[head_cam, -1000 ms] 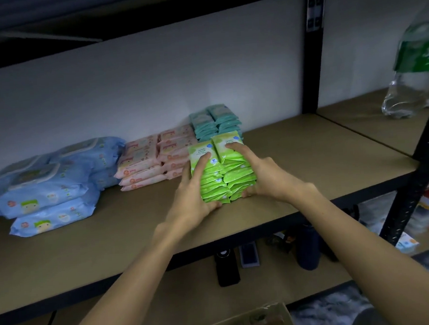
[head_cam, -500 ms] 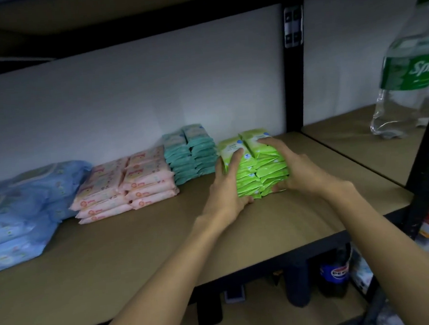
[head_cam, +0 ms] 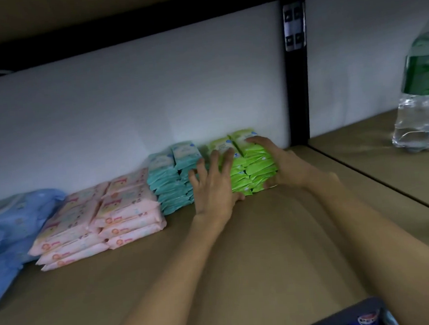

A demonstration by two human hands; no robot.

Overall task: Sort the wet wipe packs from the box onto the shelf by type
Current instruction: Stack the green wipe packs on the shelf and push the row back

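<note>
- The brown board shelf (head_cam: 241, 274) in front of you carries four sorts of soft plastic wet wipe packs in a row along the white back wall (head_cam: 128, 105).
- From your left: large pale blue packs (head_cam: 12, 227), then two stacks of flat pink packs (head_cam: 98, 221), then two stacks of small teal packs (head_cam: 169, 180), then two stacks of small bright green packs (head_cam: 256, 164) close to the wall, just beside the teal ones.
- Your left hand (head_cam: 213, 185) presses flat on the left front of the green stacks, fingers (head_cam: 227, 156) straight and spread, grasping nothing.
- Your right hand (head_cam: 282, 165) wraps the right side of the green stacks, its fingers curled over the top pack.
- A clear plastic bottle with a green label (head_cam: 420, 102) stands on the neighbouring shelf bay to the right, past the black upright post (head_cam: 295, 85).
</note>
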